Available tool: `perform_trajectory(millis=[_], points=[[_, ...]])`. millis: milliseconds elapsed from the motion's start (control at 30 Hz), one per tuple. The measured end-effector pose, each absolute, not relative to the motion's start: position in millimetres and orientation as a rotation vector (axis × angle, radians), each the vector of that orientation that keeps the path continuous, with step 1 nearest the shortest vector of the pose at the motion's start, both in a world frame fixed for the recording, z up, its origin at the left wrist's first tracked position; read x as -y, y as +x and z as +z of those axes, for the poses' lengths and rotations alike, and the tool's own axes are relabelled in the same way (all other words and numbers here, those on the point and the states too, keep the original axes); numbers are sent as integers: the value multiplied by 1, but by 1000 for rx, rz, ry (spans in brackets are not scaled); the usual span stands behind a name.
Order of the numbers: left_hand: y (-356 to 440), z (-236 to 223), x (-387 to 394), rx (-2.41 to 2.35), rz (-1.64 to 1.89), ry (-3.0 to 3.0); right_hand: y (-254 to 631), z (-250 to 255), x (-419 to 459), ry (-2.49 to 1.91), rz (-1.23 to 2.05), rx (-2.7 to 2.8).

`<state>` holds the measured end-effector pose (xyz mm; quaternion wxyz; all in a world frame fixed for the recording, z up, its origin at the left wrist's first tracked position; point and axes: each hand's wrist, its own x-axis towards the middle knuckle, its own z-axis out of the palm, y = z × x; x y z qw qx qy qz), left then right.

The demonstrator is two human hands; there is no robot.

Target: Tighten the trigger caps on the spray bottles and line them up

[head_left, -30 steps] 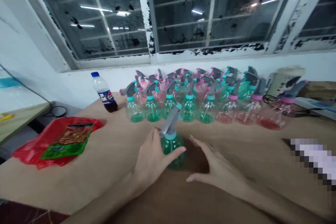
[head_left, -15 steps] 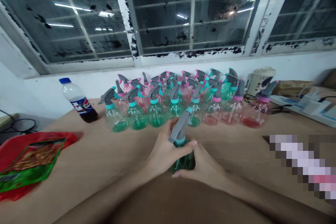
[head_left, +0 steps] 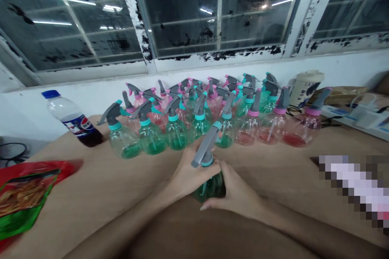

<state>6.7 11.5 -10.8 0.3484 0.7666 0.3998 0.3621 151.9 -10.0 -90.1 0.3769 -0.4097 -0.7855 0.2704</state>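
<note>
Both hands, left hand [head_left: 190, 174] and right hand [head_left: 237, 194], clasp the green spray bottle [head_left: 211, 184], steadying it upright on the surface [head_left: 121, 186].

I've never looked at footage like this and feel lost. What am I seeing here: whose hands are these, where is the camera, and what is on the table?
There is no machine here. A camera worn on a person's head looks forward and down, so the two bare arms reaching in from the bottom are that person's own. The left hand and the right hand both close around one green spray bottle with a grey trigger head, standing on the brown table. Behind it stands a crowd of similar spray bottles, green ones to the left and pink ones to the right, under a window. At the left are a cola bottle and a snack packet lying on red plastic. The blocky patch at the right is blurred on purpose.
</note>
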Motion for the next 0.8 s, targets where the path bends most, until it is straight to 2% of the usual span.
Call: perform_trajectory(millis=[300, 467, 600, 800], points=[[7, -6, -3, -1093, 918, 2021, 173, -93, 12, -1007, 566, 2236], [7, -6, -1, -1211, 908, 2103, 209, -105, -4, -1069, 335, 2467], [9, -3, -1, -1191, 914, 2087, 227, -106, -16, -1186, 194, 2483], [9, 1, -3, -1201, 959, 2112, 227, -106, -17, -1209, 168, 2471]])
